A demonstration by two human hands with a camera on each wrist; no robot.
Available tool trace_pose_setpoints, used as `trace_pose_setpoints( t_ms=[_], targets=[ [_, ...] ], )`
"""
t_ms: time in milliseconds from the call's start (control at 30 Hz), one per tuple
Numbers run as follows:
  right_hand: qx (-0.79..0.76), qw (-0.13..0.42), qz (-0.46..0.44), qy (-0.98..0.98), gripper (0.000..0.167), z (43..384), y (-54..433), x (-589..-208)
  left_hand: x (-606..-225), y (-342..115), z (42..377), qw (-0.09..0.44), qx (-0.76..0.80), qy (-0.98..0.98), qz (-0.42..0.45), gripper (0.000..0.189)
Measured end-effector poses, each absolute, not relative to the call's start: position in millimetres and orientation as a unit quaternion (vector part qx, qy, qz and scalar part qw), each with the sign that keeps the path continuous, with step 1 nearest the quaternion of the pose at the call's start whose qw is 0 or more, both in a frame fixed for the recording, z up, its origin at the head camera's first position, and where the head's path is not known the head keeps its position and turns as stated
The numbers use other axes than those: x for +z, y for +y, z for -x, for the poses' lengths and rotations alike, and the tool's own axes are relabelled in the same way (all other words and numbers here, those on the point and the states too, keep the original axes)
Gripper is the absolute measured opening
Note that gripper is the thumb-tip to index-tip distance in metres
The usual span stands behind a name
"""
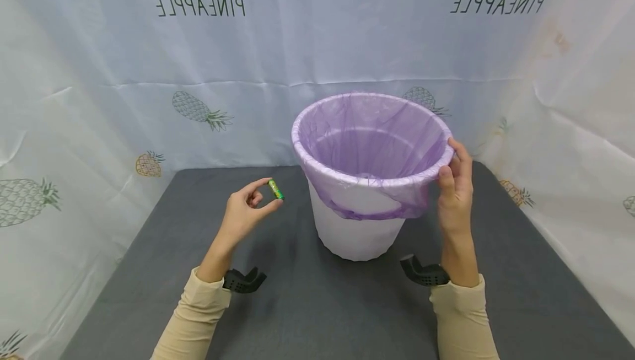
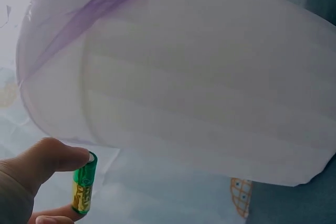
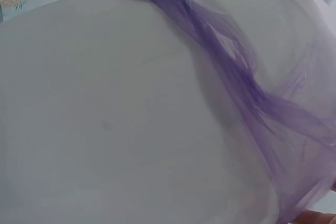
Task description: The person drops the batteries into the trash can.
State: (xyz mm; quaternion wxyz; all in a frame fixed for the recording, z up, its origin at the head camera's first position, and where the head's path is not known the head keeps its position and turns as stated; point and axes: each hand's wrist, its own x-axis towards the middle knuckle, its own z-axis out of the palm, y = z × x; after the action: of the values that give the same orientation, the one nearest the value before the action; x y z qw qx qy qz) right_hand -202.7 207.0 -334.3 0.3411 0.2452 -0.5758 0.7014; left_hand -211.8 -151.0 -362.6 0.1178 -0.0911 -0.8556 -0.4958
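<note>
Between thumb and forefinger, my left hand pinches a small green and gold battery by its two ends. It is held up left of a white bin, and the left wrist view shows the battery close up beside the bin's wall. A thin purple bag lines the bin, its edge folded over the rim and hanging down outside. My right hand grips the rim on the right side, thumb outside and fingertips at the top edge. In the right wrist view only bits of its fingers show.
The bin stands on a dark grey table. Behind and at both sides hangs a pale curtain with pineapple prints. A black wrist mount sits on the left wrist, and another black mount on the right.
</note>
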Motion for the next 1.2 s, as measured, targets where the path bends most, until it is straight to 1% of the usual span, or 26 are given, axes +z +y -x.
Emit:
trace_pose_setpoints(
  t_ms=[467,700,900,1200],
  targets=[
    [0.703,0.342,-0.239,-0.576,0.047,201,205,-335,-335,-146,210,0.138,-0.516,-0.838,0.111,0.051],
    [0.698,0.344,-0.237,-0.582,0.046,201,204,-335,-317,-144,208,0.166,-0.52,-0.829,0.124,0.05],
    [0.702,0.343,-0.233,-0.579,0.046,202,204,-335,-305,-141,207,0.181,-0.525,-0.822,0.127,0.049],
    [0.699,0.347,-0.235,-0.58,0.046,203,203,-336,-292,-136,207,0.202,-0.535,-0.806,0.155,0.048]
  ],
)
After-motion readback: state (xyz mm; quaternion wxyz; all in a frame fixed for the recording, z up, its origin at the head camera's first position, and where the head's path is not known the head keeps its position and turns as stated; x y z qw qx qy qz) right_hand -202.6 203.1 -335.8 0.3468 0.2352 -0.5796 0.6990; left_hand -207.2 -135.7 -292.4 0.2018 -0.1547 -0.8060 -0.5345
